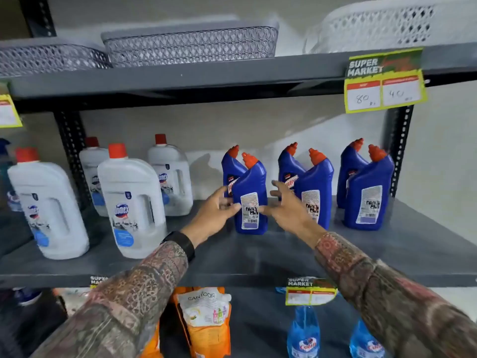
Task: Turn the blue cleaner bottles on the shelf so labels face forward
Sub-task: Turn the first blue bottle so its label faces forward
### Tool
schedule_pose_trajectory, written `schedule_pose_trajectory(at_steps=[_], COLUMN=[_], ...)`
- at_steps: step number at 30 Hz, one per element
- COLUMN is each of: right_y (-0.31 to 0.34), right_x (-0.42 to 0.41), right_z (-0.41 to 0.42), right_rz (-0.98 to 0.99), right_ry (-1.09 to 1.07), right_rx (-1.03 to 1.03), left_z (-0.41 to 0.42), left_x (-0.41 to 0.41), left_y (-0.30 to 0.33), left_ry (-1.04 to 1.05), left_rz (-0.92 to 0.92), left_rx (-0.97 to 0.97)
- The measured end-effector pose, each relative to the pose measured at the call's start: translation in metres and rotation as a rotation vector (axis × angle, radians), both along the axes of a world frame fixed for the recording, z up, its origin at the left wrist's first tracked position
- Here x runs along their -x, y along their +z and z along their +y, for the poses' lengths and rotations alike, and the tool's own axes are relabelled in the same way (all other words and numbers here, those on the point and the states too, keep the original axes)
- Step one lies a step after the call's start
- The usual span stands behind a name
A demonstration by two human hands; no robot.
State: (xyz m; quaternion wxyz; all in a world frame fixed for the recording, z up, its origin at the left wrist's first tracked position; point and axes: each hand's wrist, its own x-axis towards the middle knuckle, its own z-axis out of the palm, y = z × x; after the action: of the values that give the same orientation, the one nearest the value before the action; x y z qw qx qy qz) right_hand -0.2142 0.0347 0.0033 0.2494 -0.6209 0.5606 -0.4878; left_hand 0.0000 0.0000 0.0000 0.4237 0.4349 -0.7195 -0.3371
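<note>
Several blue cleaner bottles with red caps stand in pairs on the grey middle shelf (258, 257). The front left bottle (251, 182) shows its white back label with a barcode. My left hand (216, 213) touches its left side with fingers spread, and my right hand (289, 208) touches its right side, fingers also apart. The bottle stands upright between both hands. The front middle bottle (316, 187) and the front right bottle (369, 192) also show back labels. The rear bottles (289, 166) behind them show parts of red front labels.
White Domex bottles (131, 202) stand to the left on the same shelf. Grey baskets (191, 42) and a white basket (382, 24) sit on the upper shelf. A yellow price tag (384, 81) hangs from its edge. Orange pouches (206, 319) and blue spray bottles (304, 334) are below.
</note>
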Motion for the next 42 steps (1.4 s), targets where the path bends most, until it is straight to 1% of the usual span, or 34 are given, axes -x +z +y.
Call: schedule_pose_trajectory(at_steps=[1,2,5,7,10,14,16,18,19,21,22,24,26,27,28,31,32,35,37,39,42], right_y=[-0.003,-0.004,-0.019,-0.024,-0.03,-0.031,-0.026,-0.02,-0.017,-0.01,-0.007,-0.004,-0.006,-0.008,-0.01,-0.01,-0.009,-0.003,-0.002,-0.002,-0.005], right_x=[-0.002,-0.005,-0.009,-0.007,-0.009,-0.011,-0.012,-0.014,-0.016,-0.019,-0.022,-0.028,-0.035,-0.036,-0.035,-0.021,-0.017,-0.013,-0.015,-0.019,-0.026], right_z=[-0.004,-0.006,-0.016,-0.022,-0.024,-0.025,-0.022,-0.019,-0.018,-0.012,-0.009,-0.002,0.003,0.005,0.006,0.007,0.007,0.002,-0.001,-0.003,-0.002], right_rz=[-0.033,-0.054,-0.084,-0.097,-0.064,-0.074,-0.102,-0.1,-0.071,0.06,0.137,0.264,0.362,0.387,0.37,0.129,0.075,0.011,-0.063,-0.104,-0.028], right_ry=[0.019,0.04,0.061,0.057,0.078,0.072,0.066,0.01,-0.044,-0.172,-0.228,-0.302,-0.33,-0.318,-0.272,-0.004,0.087,0.296,0.32,0.258,0.108], right_rx=[-0.005,-0.009,-0.013,-0.015,-0.048,-0.018,0.006,0.06,0.101,0.202,0.248,0.322,0.353,0.348,0.329,0.228,0.183,0.074,0.07,0.102,0.173], left_z=[-0.003,-0.004,-0.016,-0.019,-0.02,-0.022,-0.02,-0.017,-0.015,-0.008,-0.002,0.008,0.012,0.012,0.01,0.006,0.005,0.004,0.006,0.009,0.014], left_x=[0.003,0.005,0.01,0.013,0.018,0.019,0.018,0.019,0.021,0.026,0.031,0.039,0.042,0.041,0.039,0.029,0.026,0.021,0.021,0.021,0.022], left_y=[-0.003,-0.003,-0.02,-0.023,-0.03,-0.03,-0.023,-0.015,-0.01,0.0,0.005,0.01,0.011,0.01,0.01,0.013,0.014,0.017,0.018,0.018,0.017], left_ry=[-0.041,-0.045,0.01,0.005,0.004,0.012,0.002,0.037,0.083,0.128,0.099,0.016,-0.014,-0.03,-0.051,-0.113,-0.129,-0.217,-0.244,-0.2,-0.05], left_rz=[0.039,0.04,0.112,0.167,0.222,0.258,0.276,0.288,0.289,0.317,0.337,0.357,0.357,0.385,0.416,0.463,0.464,0.469,0.452,0.417,0.328], left_rx=[-0.018,-0.032,-0.02,-0.037,-0.073,-0.093,-0.079,-0.007,0.054,0.146,0.147,0.083,0.046,0.047,0.045,0.004,-0.024,-0.063,-0.074,-0.03,0.124])
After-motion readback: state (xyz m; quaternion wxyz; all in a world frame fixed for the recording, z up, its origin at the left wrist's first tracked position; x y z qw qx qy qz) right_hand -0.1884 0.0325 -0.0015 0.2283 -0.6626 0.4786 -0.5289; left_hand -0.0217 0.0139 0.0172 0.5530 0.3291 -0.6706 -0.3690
